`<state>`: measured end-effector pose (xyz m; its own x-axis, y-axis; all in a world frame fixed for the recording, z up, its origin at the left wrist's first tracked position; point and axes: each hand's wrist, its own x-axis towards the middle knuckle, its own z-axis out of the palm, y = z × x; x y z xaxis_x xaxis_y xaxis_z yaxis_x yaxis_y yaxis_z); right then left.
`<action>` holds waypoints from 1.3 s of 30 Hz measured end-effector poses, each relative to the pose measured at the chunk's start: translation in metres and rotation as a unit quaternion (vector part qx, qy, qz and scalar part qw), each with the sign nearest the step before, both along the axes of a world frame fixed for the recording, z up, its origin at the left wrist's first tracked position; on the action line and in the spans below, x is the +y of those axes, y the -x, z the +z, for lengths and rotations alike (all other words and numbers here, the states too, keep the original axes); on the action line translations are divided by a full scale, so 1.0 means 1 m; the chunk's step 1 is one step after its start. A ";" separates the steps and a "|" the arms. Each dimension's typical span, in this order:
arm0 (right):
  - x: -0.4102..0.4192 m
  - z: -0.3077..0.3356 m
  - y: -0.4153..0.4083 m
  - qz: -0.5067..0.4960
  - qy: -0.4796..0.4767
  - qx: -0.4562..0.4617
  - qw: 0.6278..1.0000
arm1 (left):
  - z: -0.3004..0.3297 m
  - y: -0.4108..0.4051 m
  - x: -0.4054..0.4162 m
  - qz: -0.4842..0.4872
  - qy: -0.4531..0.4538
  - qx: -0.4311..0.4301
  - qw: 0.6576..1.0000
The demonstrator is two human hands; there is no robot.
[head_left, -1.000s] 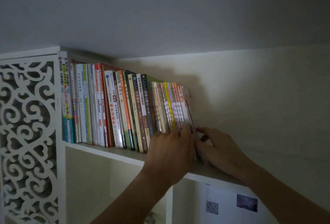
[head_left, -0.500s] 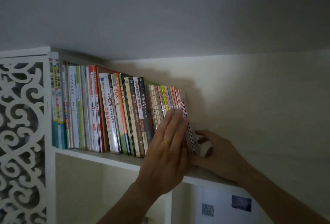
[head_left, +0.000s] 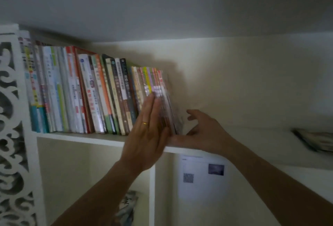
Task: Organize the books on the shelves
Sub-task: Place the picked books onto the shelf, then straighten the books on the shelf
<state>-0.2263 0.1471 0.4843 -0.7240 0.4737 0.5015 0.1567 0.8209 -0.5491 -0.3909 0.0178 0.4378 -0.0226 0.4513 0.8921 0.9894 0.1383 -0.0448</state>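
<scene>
A white shelf (head_left: pixel 75 138) holds a row of books (head_left: pixel 100 96) whose spines show teal, white, lime green, red, orange, dark grey, cream, yellow and pink. At the left edge stands a white side panel (head_left: pixel 10 117) cut through with a curling scrollwork pattern. The left hand (head_left: pixel 146 135) wears a gold ring (head_left: pixel 145 123), and the wall (head_left: pixel 243 81) behind is pale cream.

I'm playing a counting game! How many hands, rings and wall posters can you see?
Hands: 2, the left hand and the right hand
Ring: 1
Poster: 1
Total: 4
</scene>
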 end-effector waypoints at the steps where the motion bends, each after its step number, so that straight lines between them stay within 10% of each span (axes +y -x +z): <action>1: 0.003 0.000 -0.014 -0.008 -0.007 0.008 1.000 | -0.003 -0.002 0.000 0.005 -0.009 -0.001 1.000; 11: 0.095 0.001 -0.194 -0.308 -0.166 -0.083 0.933 | -0.003 -0.143 0.072 -0.075 0.006 0.091 0.993; 23: 0.111 -0.108 -0.314 -0.276 -0.360 -0.032 0.890 | -0.026 -0.217 0.139 0.043 0.015 0.072 0.996; 30: 0.079 -0.154 -0.334 -0.223 -0.322 0.033 0.919 | -0.094 -0.266 0.099 -0.096 -0.007 0.068 0.993; 39: 0.048 -0.396 -0.451 -0.292 -0.026 -0.131 0.947 | -0.300 -0.326 0.092 -0.106 0.324 -0.066 0.938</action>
<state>0.2246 0.1947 0.0881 -0.4492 0.8113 0.3741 0.7175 0.5771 -0.3901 -0.0650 0.1095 0.1376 0.0369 0.9049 0.4240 0.9944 -0.0752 0.0739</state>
